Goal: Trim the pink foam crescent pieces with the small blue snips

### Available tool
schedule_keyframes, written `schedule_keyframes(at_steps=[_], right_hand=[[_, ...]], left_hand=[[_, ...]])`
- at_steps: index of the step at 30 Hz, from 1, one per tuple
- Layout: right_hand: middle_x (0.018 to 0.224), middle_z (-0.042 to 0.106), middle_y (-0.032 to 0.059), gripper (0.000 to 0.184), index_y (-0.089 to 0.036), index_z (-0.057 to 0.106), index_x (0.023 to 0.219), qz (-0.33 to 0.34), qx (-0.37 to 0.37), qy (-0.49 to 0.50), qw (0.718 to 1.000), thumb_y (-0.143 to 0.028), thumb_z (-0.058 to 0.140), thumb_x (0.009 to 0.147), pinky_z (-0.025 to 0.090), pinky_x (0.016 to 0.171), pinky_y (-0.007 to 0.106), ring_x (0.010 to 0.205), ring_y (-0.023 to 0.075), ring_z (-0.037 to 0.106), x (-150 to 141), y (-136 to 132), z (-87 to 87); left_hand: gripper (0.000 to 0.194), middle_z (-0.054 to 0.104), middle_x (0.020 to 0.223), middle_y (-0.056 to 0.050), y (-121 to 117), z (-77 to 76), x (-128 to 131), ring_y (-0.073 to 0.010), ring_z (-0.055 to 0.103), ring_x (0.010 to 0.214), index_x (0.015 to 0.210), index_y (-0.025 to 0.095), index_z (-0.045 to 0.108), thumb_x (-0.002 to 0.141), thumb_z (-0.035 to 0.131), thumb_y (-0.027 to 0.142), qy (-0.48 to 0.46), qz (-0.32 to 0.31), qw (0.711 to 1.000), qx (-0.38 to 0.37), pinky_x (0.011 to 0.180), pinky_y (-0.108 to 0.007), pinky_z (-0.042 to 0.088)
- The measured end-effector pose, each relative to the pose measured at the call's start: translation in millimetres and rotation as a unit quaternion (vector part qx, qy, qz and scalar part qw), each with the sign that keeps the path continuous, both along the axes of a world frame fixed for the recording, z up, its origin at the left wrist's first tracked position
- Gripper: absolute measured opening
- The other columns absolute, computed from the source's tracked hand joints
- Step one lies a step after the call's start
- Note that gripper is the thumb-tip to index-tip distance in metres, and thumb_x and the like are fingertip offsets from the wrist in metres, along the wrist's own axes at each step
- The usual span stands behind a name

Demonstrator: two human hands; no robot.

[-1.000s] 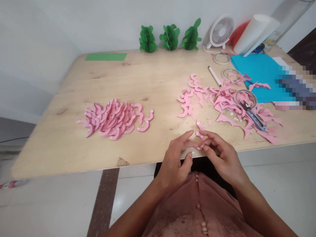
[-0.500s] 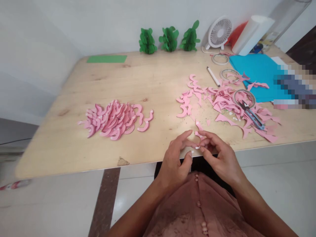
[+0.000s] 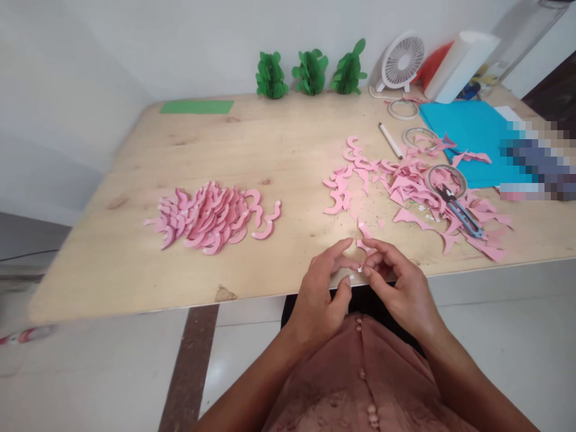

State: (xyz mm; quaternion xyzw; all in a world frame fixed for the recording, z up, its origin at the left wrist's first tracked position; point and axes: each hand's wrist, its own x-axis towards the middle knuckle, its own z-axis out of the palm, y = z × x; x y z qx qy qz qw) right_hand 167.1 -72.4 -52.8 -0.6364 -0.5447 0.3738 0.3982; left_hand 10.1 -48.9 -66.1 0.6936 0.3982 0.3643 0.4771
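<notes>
At the table's front edge, my left hand is curved with its thumb and fingers apart. Its thumb tip has a tiny white piece beside it. My right hand has thumb and forefinger closed in a pinch at another small white piece, close to the left fingertips. Just beyond the fingers lies a curved pink paper strip, partly hidden by the hands. To the left, pink wavy paper pieces with white spots at their ends are heaped. More pink curved pieces lie ahead.
Pink scraps cover the right side, with blue-handled snips and a tape roll on them. A white pen, blue sheets, a fan, green paper shapes and a green strip are farther back.
The hands hold nearly the same pose. The small white piece at the right fingertips has shifted slightly, and the whole view has moved a little.
</notes>
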Motion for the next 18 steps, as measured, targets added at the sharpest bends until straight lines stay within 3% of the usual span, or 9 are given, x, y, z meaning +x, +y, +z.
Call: schedule_keyframes(at_steps=[18], right_hand=[[0.083,0.062,0.0021,0.034,-0.021,0.056,0.119,-0.008,-0.006,0.002,1.000,-0.026,0.053,0.085,0.049,0.066,0.025,0.076,0.0152,0.061,0.8,-0.5,2.8]], left_hand=[[0.052,0.067,0.108,-0.005,-0.6,-0.6,1.8,-0.0192,0.061,0.106,0.133,0.022,0.038,0.084,0.044,0.007,-0.021,0.015,1.000,-0.009,0.101,-0.043,0.042]])
